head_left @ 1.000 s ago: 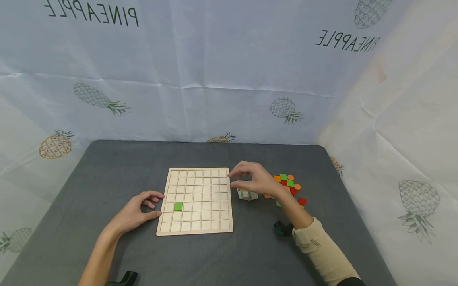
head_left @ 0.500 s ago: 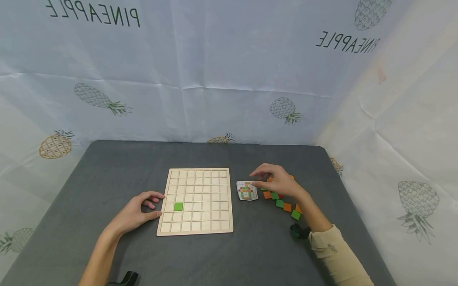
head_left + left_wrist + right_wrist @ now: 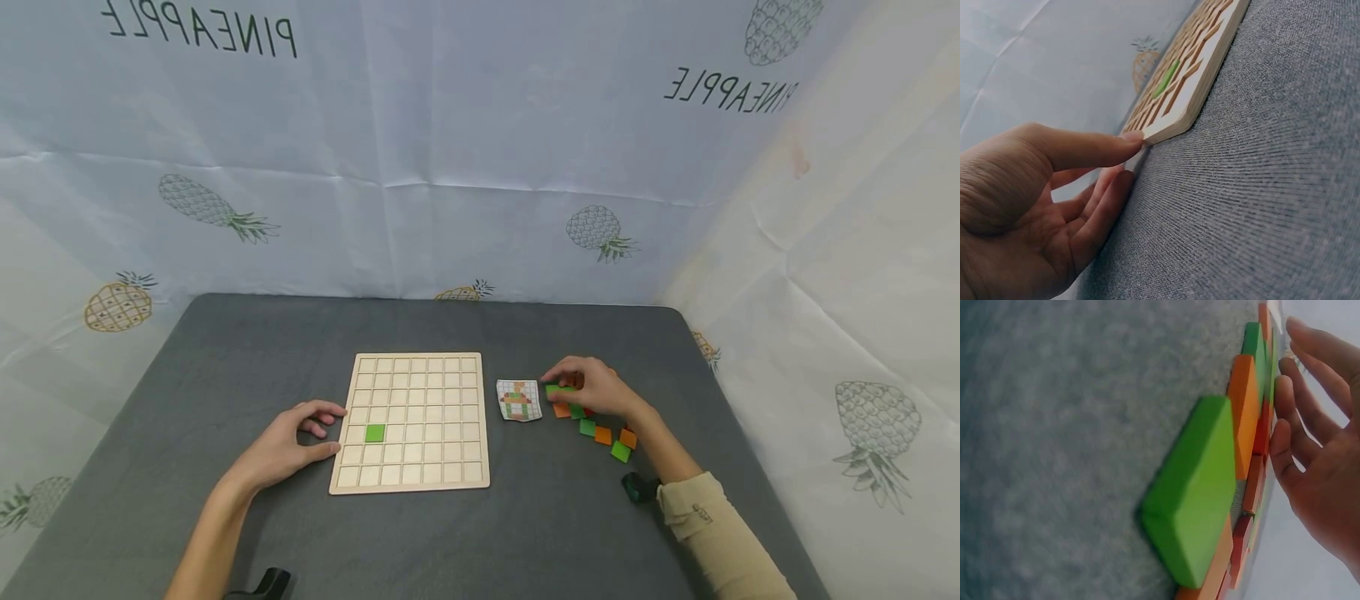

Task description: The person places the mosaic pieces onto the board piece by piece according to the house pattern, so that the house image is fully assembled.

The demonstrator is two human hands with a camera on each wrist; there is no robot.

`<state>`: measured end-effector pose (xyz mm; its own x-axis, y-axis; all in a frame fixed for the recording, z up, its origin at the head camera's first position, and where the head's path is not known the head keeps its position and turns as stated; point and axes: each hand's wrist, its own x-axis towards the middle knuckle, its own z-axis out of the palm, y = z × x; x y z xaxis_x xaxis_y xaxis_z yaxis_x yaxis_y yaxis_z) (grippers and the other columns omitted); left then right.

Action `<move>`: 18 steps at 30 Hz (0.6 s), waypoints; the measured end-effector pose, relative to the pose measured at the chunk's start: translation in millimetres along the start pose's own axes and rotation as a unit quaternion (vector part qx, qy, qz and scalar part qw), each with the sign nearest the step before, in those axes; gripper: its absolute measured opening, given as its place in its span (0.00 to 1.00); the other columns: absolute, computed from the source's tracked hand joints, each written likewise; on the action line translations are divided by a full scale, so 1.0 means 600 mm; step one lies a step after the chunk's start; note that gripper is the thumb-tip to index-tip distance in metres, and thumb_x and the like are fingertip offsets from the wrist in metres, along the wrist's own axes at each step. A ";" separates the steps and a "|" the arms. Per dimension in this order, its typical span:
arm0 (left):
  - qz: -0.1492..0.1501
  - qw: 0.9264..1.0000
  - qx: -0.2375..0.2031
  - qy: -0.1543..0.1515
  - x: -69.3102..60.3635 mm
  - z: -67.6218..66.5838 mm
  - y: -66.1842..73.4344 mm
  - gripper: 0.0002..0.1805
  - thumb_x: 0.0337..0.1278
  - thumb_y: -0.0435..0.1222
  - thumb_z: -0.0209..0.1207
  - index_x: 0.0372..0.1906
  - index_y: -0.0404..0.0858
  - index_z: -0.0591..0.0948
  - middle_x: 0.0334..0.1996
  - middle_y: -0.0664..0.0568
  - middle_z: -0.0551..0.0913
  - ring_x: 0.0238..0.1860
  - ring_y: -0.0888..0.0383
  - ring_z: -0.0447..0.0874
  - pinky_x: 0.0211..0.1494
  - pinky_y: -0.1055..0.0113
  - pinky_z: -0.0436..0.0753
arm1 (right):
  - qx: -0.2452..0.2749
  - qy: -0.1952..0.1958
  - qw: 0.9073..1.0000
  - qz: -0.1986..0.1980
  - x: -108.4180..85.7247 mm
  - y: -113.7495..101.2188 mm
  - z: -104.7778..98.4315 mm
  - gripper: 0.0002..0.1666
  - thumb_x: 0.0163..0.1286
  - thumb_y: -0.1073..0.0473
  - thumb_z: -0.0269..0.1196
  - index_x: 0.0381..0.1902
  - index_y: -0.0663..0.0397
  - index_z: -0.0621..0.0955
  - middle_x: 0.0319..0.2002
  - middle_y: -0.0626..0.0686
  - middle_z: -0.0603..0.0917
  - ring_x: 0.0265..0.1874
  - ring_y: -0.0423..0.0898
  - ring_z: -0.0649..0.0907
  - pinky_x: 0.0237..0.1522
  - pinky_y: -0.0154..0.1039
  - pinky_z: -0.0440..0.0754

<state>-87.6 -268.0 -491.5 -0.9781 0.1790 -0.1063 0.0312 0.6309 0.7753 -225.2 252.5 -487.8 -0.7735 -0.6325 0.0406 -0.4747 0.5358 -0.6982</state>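
A pale wooden grid board lies on the dark table, with one green square tile in a cell at its lower left. My left hand rests at the board's left edge; in the left wrist view its thumb touches the board's rim, fingers loosely bent. Above a cluster of coloured tiles at the right, my right hand reaches down with bent fingers. Green and orange tiles lie near it in the right wrist view. Whether its fingertips touch a tile is hidden.
Between board and tiles lies a small printed card with a coloured grid pattern. A black strap-like object is at the right wrist, another dark object by the left forearm. A pineapple-print curtain hangs behind the table.
My right hand has moved right from the board's upper right edge, past the card, and lowered onto the tile cluster. The left hand and the board stay in place.
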 end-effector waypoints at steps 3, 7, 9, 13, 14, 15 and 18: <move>-0.001 1.000 0.000 -0.001 0.000 0.001 -0.001 0.28 0.60 0.35 0.78 0.65 0.36 0.83 0.54 0.43 0.84 0.46 0.59 0.80 0.47 0.66 0.80 | -0.007 -0.002 1.000 0.000 -0.001 0.006 0.001 0.16 0.71 0.59 0.76 0.55 0.51 0.90 0.45 0.52 0.89 0.31 0.39 0.79 0.35 0.35 0.78; -0.001 1.000 -0.001 0.000 0.000 0.002 -0.001 0.28 0.60 0.34 0.78 0.64 0.36 0.83 0.54 0.44 0.84 0.45 0.60 0.80 0.47 0.67 0.80 | -0.008 -0.008 1.000 0.017 -0.003 0.007 0.000 0.17 0.69 0.57 0.78 0.55 0.49 0.91 0.44 0.50 0.88 0.34 0.38 0.79 0.37 0.35 0.78; 0.000 1.000 -0.001 0.000 0.000 0.002 -0.001 0.28 0.60 0.35 0.78 0.64 0.36 0.83 0.54 0.44 0.84 0.45 0.60 0.79 0.47 0.67 0.80 | -0.009 -0.010 1.000 0.023 -0.003 0.007 0.000 0.18 0.69 0.56 0.78 0.55 0.49 0.91 0.43 0.50 0.88 0.35 0.38 0.80 0.38 0.34 0.79; 0.000 1.000 -0.002 0.000 0.000 0.003 -0.002 0.28 0.60 0.34 0.78 0.64 0.36 0.83 0.54 0.43 0.83 0.46 0.60 0.79 0.47 0.67 0.80 | -0.019 -0.012 0.999 0.025 -0.003 0.005 -0.001 0.18 0.69 0.57 0.78 0.55 0.51 0.90 0.44 0.50 0.88 0.37 0.38 0.80 0.39 0.34 0.79; -0.001 1.000 -0.002 0.000 0.000 0.003 -0.002 0.28 0.60 0.34 0.77 0.64 0.37 0.83 0.54 0.44 0.83 0.46 0.60 0.79 0.47 0.67 0.80 | -0.022 -0.013 0.999 0.026 -0.002 0.004 -0.001 0.18 0.69 0.56 0.78 0.55 0.51 0.90 0.44 0.50 0.88 0.37 0.38 0.80 0.39 0.34 0.79; -0.001 1.000 -0.003 0.000 0.000 0.003 -0.002 0.28 0.60 0.34 0.77 0.64 0.37 0.83 0.54 0.44 0.83 0.46 0.60 0.79 0.48 0.67 0.80 | -0.024 -0.014 0.999 0.027 -0.001 0.003 -0.001 0.18 0.68 0.56 0.78 0.55 0.51 0.90 0.45 0.50 0.88 0.37 0.38 0.80 0.40 0.34 0.79; 0.000 1.000 -0.002 0.002 -0.001 0.003 -0.001 0.28 0.60 0.34 0.78 0.64 0.37 0.83 0.54 0.44 0.84 0.46 0.60 0.80 0.48 0.67 0.80 | -0.034 -0.019 0.999 0.024 0.001 0.003 -0.001 0.19 0.69 0.55 0.78 0.55 0.51 0.90 0.47 0.51 0.89 0.36 0.37 0.79 0.40 0.34 0.79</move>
<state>-86.7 -267.2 -493.2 -0.9788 0.1765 -0.1041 0.0306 0.6282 0.7774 -226.8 253.6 -488.7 -0.7806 -0.6248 -0.0191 -0.4659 0.6020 -0.6485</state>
